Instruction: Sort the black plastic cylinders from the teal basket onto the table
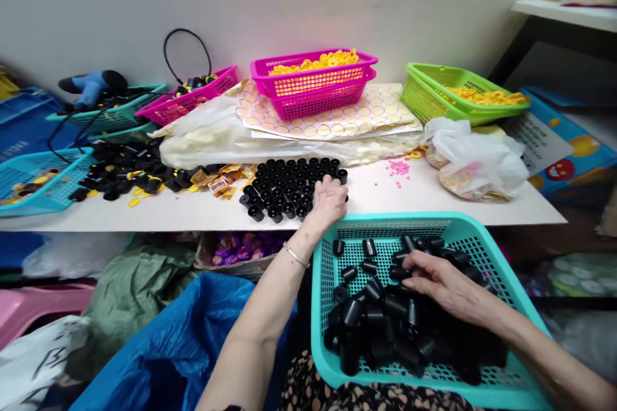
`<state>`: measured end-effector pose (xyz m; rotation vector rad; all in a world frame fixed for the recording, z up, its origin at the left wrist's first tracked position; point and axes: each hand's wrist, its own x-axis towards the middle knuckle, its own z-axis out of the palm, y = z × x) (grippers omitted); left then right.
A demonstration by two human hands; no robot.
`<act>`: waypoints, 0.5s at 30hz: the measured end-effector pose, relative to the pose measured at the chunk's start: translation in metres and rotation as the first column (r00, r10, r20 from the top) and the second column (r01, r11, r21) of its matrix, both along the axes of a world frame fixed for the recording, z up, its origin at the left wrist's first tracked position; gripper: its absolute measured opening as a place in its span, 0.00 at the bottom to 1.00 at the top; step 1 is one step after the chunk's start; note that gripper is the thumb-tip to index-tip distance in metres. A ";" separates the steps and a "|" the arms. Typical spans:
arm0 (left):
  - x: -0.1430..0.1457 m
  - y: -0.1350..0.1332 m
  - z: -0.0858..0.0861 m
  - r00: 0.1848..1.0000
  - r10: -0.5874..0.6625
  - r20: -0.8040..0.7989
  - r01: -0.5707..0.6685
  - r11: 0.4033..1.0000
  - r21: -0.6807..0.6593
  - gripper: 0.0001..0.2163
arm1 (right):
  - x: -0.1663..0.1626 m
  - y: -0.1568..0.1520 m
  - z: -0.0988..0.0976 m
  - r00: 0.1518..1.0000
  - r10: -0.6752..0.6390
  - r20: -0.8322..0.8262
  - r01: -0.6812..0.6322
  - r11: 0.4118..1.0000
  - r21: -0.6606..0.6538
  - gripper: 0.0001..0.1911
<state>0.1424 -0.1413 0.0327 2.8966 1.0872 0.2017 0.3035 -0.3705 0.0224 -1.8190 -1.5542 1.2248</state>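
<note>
Many short black plastic cylinders (289,186), hollow at the top, stand upright in a tight block on the white table. My left hand (330,199) is at the right end of this block, its fingers curled down and closed; what they hold is hidden under them. A turquoise basket (318,308) at the table's front edge contains loose black cylinders (376,316) lying in all directions. Inside the basket, my right hand (438,282) pinches one black cylinder (400,273) between thumb and fingers.
A pink basket (313,87) and a green basket (424,93) with yellow rings stand at the back. Wrapped orange pieces (226,180) and black parts (125,167) lie left; pink beads (398,167) and plastic bags (477,160) lie right. A blue bag (193,334) hangs below.
</note>
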 end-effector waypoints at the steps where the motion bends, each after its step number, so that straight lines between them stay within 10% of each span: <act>1: 0.001 0.003 0.002 1.000 -0.011 -0.009 0.011 1.000 0.018 0.07 | 0.001 -0.001 0.001 1.000 -0.004 -0.008 0.004 1.000 -0.003 0.08; 8: 0.001 0.008 0.005 0.997 -0.001 -0.079 0.021 0.967 0.254 0.11 | 0.005 -0.001 0.006 0.999 -0.030 0.022 0.028 0.996 0.084 0.07; 15: 0.001 -0.012 0.016 0.997 0.028 0.066 -0.041 0.976 0.213 0.13 | 0.006 0.003 0.006 0.949 0.025 0.315 -0.081 0.983 0.164 0.05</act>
